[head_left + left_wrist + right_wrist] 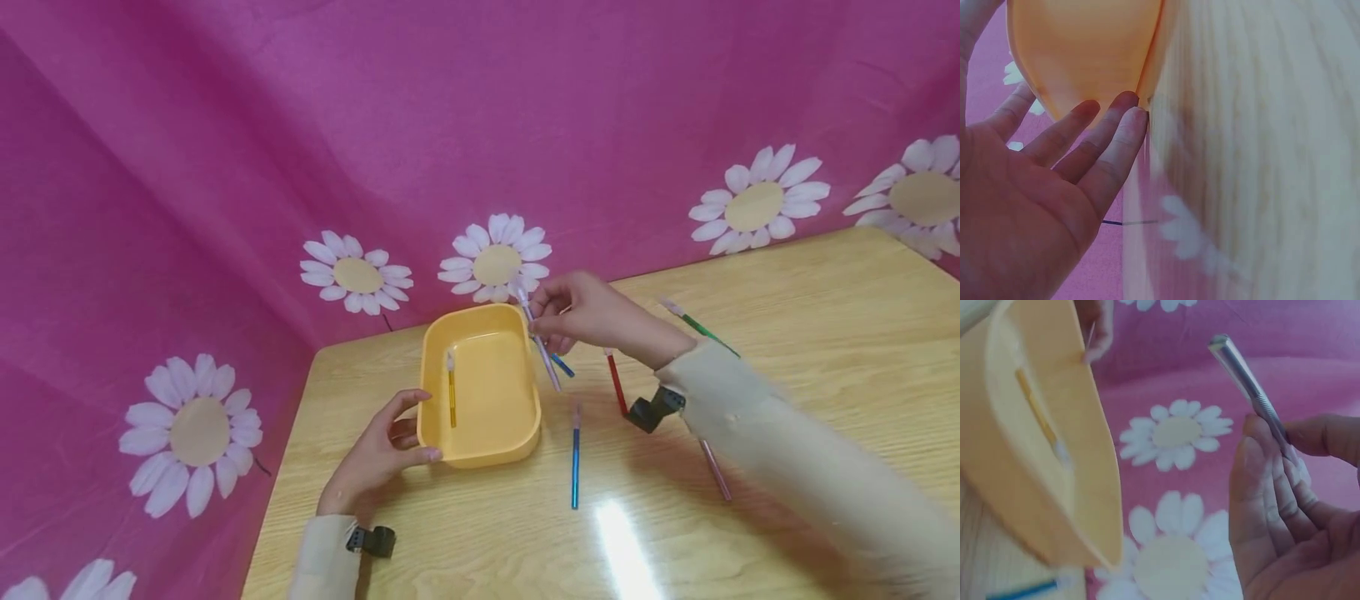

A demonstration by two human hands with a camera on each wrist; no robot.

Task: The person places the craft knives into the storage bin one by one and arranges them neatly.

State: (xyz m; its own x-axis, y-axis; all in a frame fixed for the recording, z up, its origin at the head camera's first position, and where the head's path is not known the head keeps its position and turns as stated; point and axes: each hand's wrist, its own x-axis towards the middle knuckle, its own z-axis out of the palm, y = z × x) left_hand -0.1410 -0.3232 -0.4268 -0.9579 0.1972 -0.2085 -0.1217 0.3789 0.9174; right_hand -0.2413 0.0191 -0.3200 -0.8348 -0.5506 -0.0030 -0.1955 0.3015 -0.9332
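Note:
In the head view my right hand (588, 312) pinches a lilac metallic craft knife (545, 358) with a pale clear cap, over the tray's far right corner. The right wrist view shows the handle end of this knife (1241, 378) between thumb and fingertips. My left hand (382, 446) holds the left side of a yellow plastic tray (476, 457), its thumb and a finger at the rim. Several fingers (1107, 165) rest along the outer wall in the left wrist view. Inside the tray lies a gold craft knife (452, 396).
On the wooden table (480, 533) lie a blue craft knife (575, 467), another blue one (562, 365) partly behind the right hand, a red one (615, 379), a green one (701, 327) and a pink one (714, 468). A pink flowered cloth (600, 125) hangs behind the table.

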